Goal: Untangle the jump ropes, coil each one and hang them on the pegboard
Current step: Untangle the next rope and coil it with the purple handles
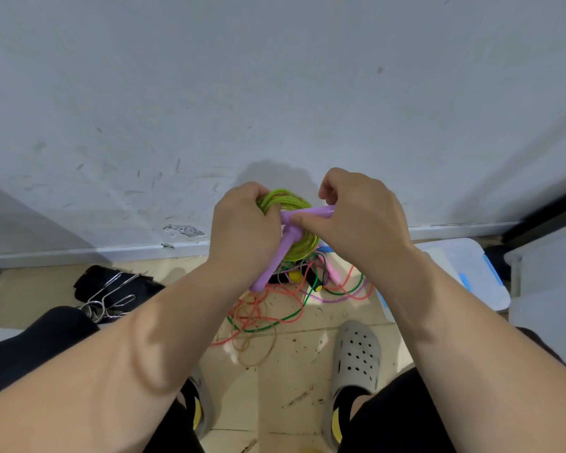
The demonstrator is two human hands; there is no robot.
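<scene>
head view: clutches springy, probably slippery green coil (288, 199) in left hand (242, 230), pinches stiff purple handle (311, 212), likely the surer hold, with right hand (356, 220).

Grey clog (356, 353), translucent bin lid (455, 266)

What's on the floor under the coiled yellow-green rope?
A tangle of orange, dark-green and purple braided jump ropes on the tan tiled floor. The yellow-green rope coil, lilac plastic handles, left hand and right hand cover its far part.
</scene>
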